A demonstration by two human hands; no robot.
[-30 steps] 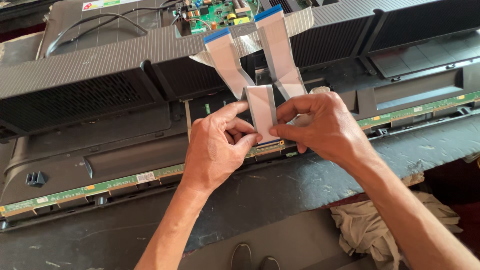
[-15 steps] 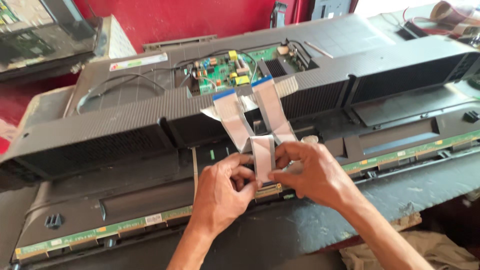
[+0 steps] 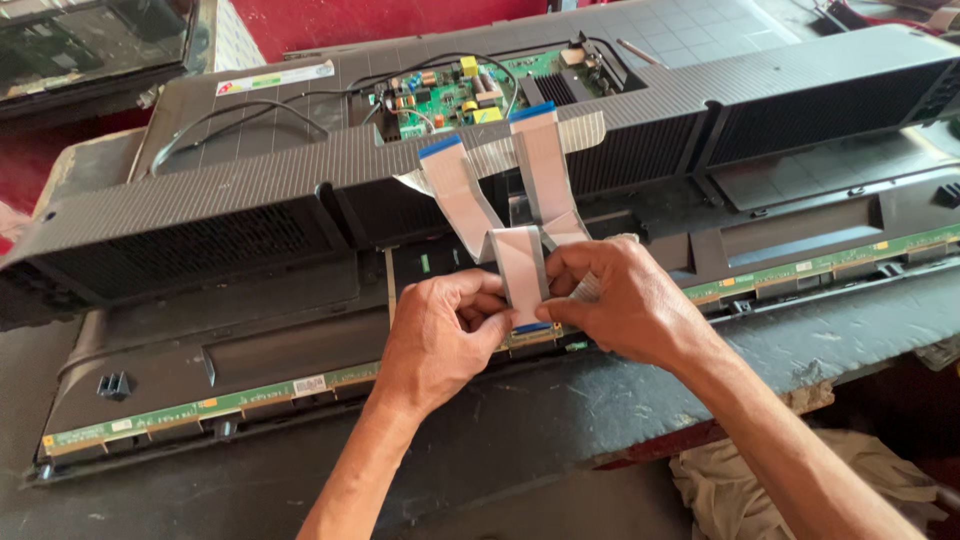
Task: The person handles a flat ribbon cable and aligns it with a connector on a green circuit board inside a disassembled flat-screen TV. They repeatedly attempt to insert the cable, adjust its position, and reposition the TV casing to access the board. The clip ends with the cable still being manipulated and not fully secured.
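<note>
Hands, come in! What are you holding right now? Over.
Left hand and right hand both pinch the grey ribbon cable at its blue-tipped lower end. End sits at the long green circuit strip. Second ribbon cable hangs close behind.

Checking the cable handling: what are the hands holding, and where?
Both hands, left hand and right hand, pinch the flat ribbon cable near its lower, blue-tipped end.

You are working with both forearms showing bare from the lower edge of the frame up to the middle, wearing no sleeves, gloves, rings or watch, your left hand (image 3: 440, 335) and right hand (image 3: 625, 305) showing short, plain fingernails.
</note>
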